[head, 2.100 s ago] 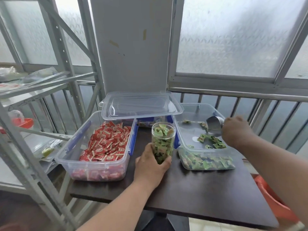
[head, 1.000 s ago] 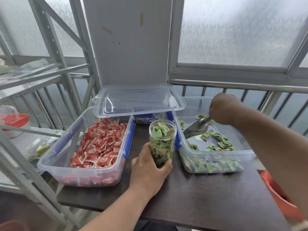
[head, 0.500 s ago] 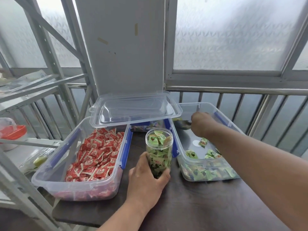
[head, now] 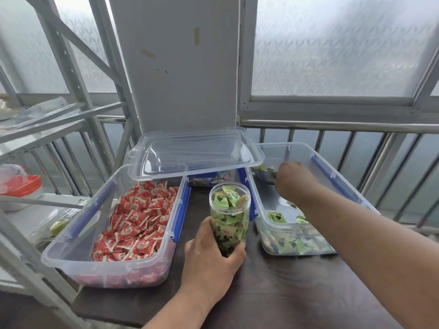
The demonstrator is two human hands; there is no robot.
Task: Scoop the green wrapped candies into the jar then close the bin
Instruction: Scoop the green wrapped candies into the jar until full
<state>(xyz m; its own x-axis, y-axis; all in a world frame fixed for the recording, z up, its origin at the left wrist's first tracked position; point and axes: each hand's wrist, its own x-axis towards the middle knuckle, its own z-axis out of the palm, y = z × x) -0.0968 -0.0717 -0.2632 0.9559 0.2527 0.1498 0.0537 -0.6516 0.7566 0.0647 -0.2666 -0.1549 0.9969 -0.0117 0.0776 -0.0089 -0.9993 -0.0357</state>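
A clear round jar (head: pixel 229 214), filled to the brim with green wrapped candies, stands upright on the dark table. My left hand (head: pixel 211 255) grips its lower part. To its right sits an open clear bin (head: pixel 337 176) with green candies (head: pixel 294 243) heaped at its near end. My right hand (head: pixel 293 181) reaches into the bin's far left corner, closed on a metal scoop (head: pixel 263 174) that carries a few green candies. The scoop's handle is hidden in my fist. A clear lid (head: pixel 197 154) rests across the back rims of both bins.
An open bin of red wrapped candies (head: pixel 135 217) stands left of the jar. A grey metal rack (head: pixel 71 74) rises at the left, with a red-lidded container (head: pixel 20 186) on its shelf. A railing and frosted windows close off the back.
My right hand has swept the scoop from the middle of the green bin to its far left corner, under the lid's edge. My left hand and the jar stay put; the view shifted slightly.
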